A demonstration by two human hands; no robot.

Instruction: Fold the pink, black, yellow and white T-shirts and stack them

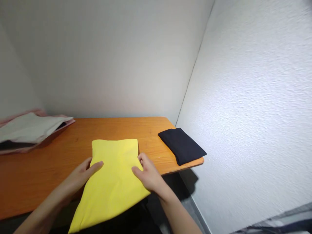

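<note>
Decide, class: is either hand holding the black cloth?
No, the left hand and right hand hold the yellow cloth, while the black cloth lies on the table.

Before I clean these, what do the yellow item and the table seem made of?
Yellow item: matte fabric, perhaps cotton; it sags with soft creases. Table: wood or wood laminate, slightly glossy; faint grain shows on its orange top.
</note>
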